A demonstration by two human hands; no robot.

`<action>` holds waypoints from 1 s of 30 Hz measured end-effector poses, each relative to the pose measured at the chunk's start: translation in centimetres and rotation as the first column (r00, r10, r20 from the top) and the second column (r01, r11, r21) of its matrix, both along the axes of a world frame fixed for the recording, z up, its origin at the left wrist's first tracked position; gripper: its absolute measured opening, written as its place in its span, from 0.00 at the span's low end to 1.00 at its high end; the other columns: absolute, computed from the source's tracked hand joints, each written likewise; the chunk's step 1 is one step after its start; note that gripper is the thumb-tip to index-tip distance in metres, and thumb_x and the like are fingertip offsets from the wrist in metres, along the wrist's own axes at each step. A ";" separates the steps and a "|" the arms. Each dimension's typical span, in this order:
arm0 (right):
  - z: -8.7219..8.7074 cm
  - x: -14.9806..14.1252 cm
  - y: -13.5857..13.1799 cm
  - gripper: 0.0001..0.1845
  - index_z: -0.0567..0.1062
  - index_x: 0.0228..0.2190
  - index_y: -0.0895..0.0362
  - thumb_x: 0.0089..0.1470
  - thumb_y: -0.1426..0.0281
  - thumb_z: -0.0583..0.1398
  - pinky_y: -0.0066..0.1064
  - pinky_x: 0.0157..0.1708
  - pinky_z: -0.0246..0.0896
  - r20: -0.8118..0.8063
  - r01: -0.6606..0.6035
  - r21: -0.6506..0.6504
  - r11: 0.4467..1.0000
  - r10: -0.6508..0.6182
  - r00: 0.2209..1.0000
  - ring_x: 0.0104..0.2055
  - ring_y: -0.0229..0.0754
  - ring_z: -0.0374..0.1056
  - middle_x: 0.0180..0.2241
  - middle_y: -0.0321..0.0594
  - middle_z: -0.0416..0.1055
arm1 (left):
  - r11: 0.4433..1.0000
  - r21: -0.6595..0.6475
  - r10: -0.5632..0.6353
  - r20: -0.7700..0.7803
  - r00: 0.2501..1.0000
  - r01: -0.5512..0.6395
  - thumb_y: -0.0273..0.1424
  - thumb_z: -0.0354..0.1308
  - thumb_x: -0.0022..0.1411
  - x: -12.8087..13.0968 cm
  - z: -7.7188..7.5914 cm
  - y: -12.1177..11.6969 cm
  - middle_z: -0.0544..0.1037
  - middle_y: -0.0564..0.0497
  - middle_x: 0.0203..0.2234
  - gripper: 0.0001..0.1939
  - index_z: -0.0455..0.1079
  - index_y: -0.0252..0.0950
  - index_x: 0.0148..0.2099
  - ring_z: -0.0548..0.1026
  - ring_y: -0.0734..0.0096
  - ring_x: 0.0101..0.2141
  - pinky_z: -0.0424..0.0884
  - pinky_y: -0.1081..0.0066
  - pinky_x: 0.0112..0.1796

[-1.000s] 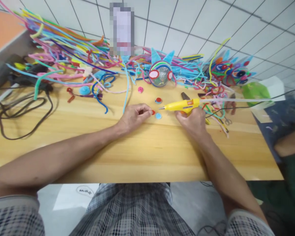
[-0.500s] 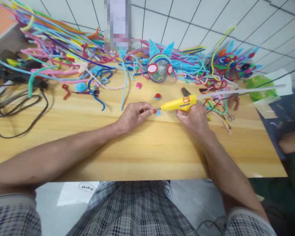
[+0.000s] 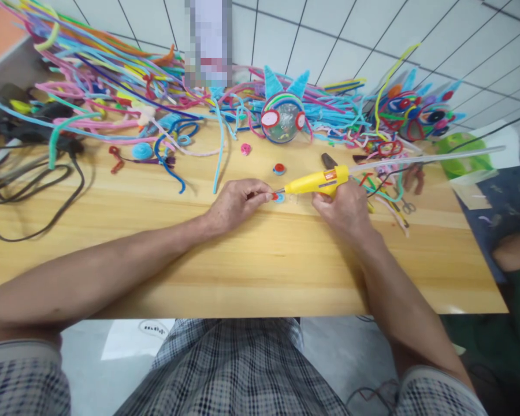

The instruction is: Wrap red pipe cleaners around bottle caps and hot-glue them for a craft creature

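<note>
My left hand (image 3: 237,203) rests on the wooden table (image 3: 251,260) with its fingers pinched on a small red coil (image 3: 274,196), held against a light blue coil disc (image 3: 279,199). My right hand (image 3: 342,207) grips a yellow glue gun (image 3: 314,182), a long clear glue stick (image 3: 424,159) trailing from its back. The gun's nozzle points left and touches the two coils. Another red-and-blue coil disc (image 3: 279,169) lies just beyond them.
A pile of coloured pipe cleaners (image 3: 112,98) covers the table's back. A round pipe-cleaner figure with blue ears (image 3: 281,118) and a second colourful figure (image 3: 416,112) stand there. Black cables (image 3: 30,190) lie at left. Another person's arm (image 3: 513,248) shows at right.
The glue gun moved left until its nozzle reached the coils at my left fingertips. The view shifted slightly; my left hand stayed put.
</note>
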State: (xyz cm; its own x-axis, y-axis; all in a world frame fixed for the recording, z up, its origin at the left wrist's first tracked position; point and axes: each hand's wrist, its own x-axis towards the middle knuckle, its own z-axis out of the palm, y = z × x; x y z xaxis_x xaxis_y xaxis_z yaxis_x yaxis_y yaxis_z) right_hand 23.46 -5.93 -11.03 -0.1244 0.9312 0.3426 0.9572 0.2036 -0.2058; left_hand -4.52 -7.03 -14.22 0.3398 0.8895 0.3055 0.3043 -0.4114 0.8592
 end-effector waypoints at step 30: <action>-0.8 0.8 0.1 0.05 0.75 0.33 0.53 0.51 0.68 0.63 0.48 0.46 0.76 0.000 -0.021 0.021 1.000 0.021 1.000 0.43 0.59 0.79 0.36 0.50 0.80 | 1.000 -0.002 0.004 0.018 1.000 -0.004 0.37 0.63 0.73 0.0 -0.2 0.1 0.85 0.49 0.31 0.13 0.85 0.35 0.43 0.75 0.69 0.31 0.68 0.71 0.35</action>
State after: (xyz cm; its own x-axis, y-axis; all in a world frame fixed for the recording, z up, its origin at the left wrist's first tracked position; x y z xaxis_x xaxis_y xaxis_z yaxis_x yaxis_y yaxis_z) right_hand 24.22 -5.80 -11.80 -0.1437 0.9210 0.3621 0.9526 0.2279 -0.2016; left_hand -4.51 -6.93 -14.41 0.3306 0.8914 0.3100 0.2907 -0.4087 0.8652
